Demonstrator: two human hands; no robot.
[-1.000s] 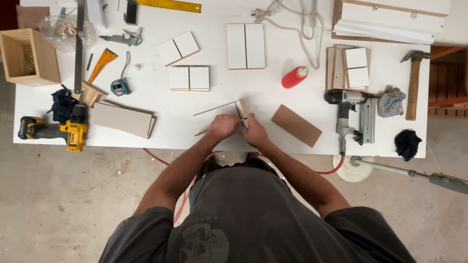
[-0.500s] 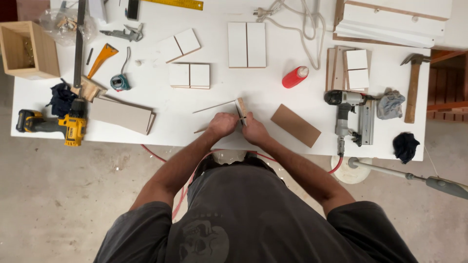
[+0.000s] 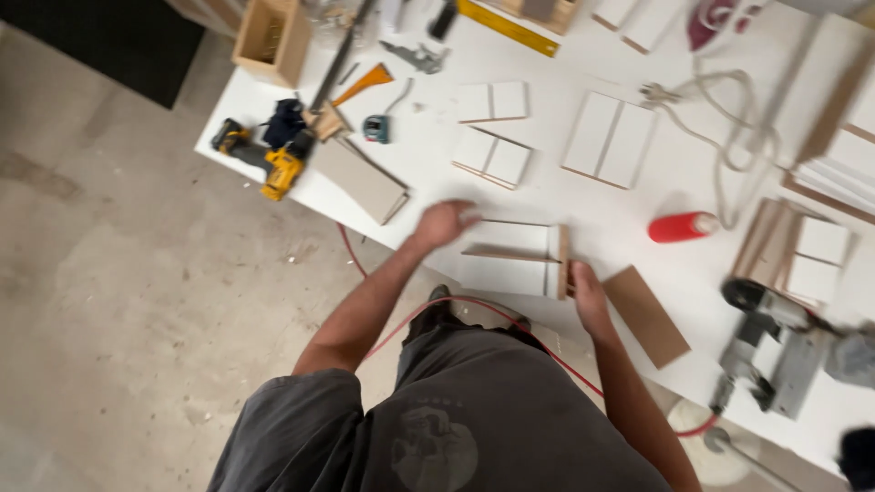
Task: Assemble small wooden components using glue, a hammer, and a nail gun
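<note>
While left hand (image 3: 444, 223) fingers curl at panel assembly's (image 3: 510, 260) corner | right hand (image 3: 586, 293) fingers grip its end.

Both hands (image 3: 444, 222) (image 3: 588, 293) grip a small white panel assembly (image 3: 512, 260) on the workbench (image 3: 629, 219).

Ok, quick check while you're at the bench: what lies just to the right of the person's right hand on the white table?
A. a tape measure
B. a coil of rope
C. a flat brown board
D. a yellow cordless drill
C: the flat brown board lies on the white table right beside the right hand, which rests at the end of the white panel assembly.
</note>
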